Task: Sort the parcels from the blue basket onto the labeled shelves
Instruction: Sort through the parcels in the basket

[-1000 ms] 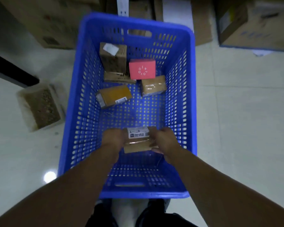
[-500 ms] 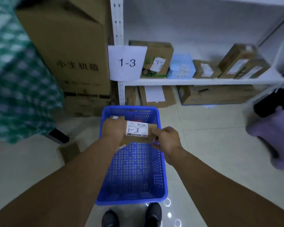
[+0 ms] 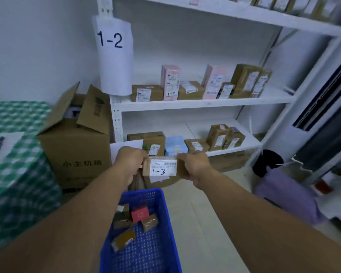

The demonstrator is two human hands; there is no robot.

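A small brown parcel (image 3: 161, 168) with a white label handwritten "1-3" is held up in front of me. My left hand (image 3: 130, 158) grips its left end and my right hand (image 3: 193, 164) grips its right end. Below, the blue basket (image 3: 165, 229) stands on the floor with several parcels inside, one of them a red box (image 3: 139, 213). The white shelf unit (image 3: 205, 104) is ahead. A paper sign "1-2" (image 3: 113, 54) hangs on its post by the middle shelf. The lower shelf (image 3: 250, 141) behind the parcel holds several boxes.
A large open cardboard box (image 3: 77, 146) stands left of the shelves, beside a surface under a green checked cloth (image 3: 16, 158). At the right are a black bin (image 3: 267, 162) and a purple bag (image 3: 287, 194). Bare floor lies right of the basket.
Both hands have lifted the parcel out of the basket and up toward the shelves. My view has swung up from the basket to the shelf unit.
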